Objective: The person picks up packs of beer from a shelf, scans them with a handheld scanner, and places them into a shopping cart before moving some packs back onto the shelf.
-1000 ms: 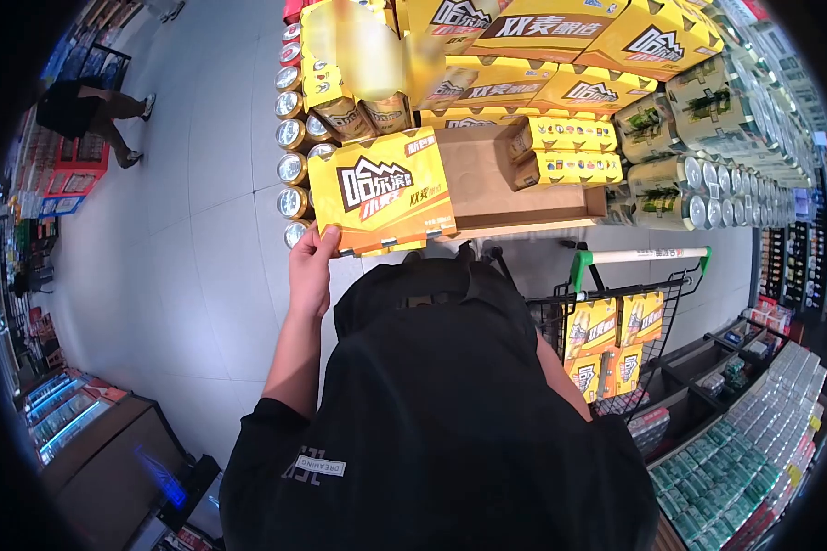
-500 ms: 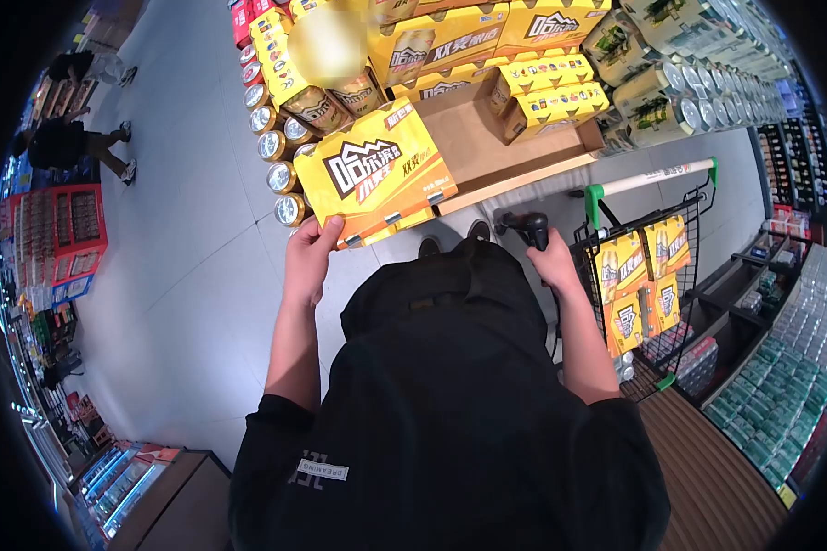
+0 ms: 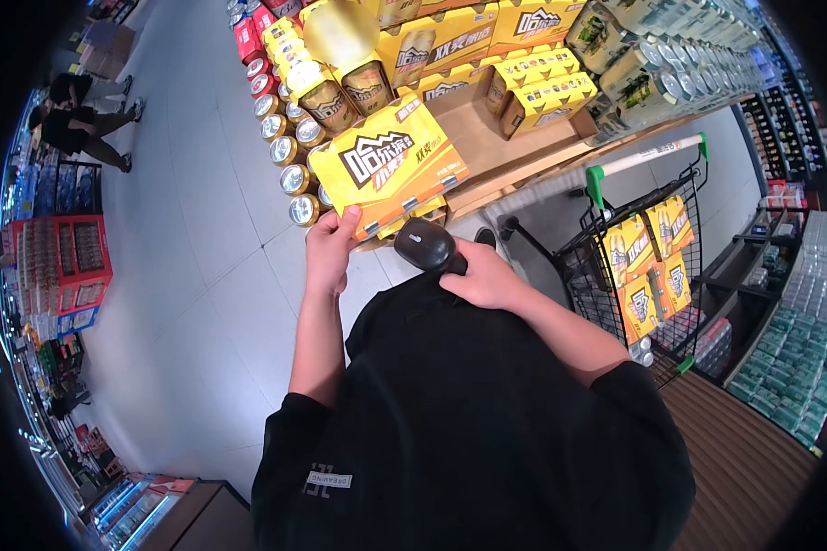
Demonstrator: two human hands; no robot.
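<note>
My left hand pinches the near left corner of a yellow beer carton, which is tilted with its printed face up over the display. Wrapped round the handle of a black barcode scanner, my right hand is closed. The scanner's head sits right at the carton's lower edge. Gold-topped beer cans stand in a row along the carton's left side. To its right is an open cardboard tray with small yellow can packs at its far end.
A black wire shopping cart holding yellow cartons stands at my right. More yellow cartons line the back of the display. Shelves of green cans lie far right. Two people are in the aisle at far left.
My right hand has brought the scanner leftward from beside the cart to the carton's lower edge. The carton stays in my left hand, and the view has shifted slightly.
</note>
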